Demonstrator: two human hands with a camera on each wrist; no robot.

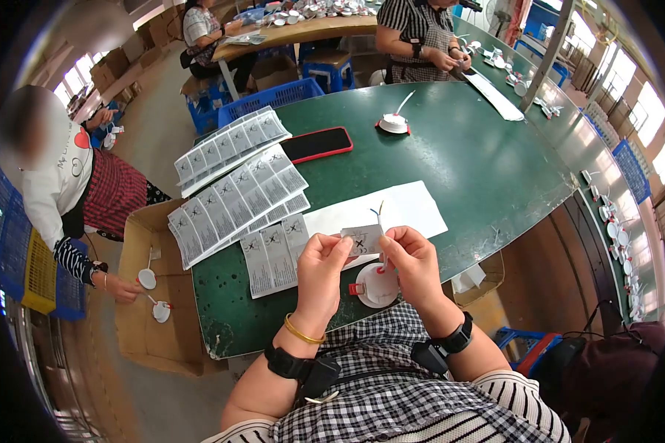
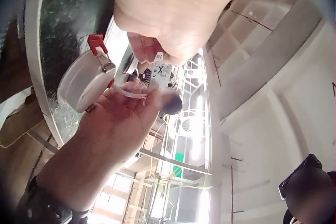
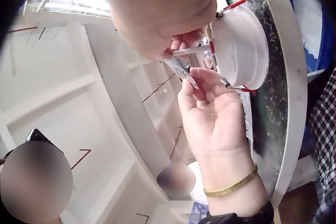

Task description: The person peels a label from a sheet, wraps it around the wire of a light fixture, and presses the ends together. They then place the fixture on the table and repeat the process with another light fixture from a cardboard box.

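Observation:
A small grey printed label (image 1: 361, 241) is stretched between both hands over the green table. My left hand (image 1: 323, 267) pinches its left end; my right hand (image 1: 414, 267) pinches the other end beside a white cable (image 1: 380, 216) with bare coloured wire tips. Below the hands a round white lamp (image 1: 377, 285) with red clips lies near the table edge, its cable running up to the right fingers. The right wrist view shows the label (image 3: 182, 71) between the fingertips and the lamp (image 3: 241, 47) beside them. Sheets of labels (image 1: 271, 255) lie left of the hands.
More label sheets (image 1: 236, 199), a red-edged phone (image 1: 318, 145), white paper (image 1: 414, 209) and another lamp (image 1: 393, 124) lie on the green table (image 1: 480, 159). A cardboard box (image 1: 137, 325) stands at the left, where a person's hand (image 1: 118, 286) holds a lamp. Others work behind.

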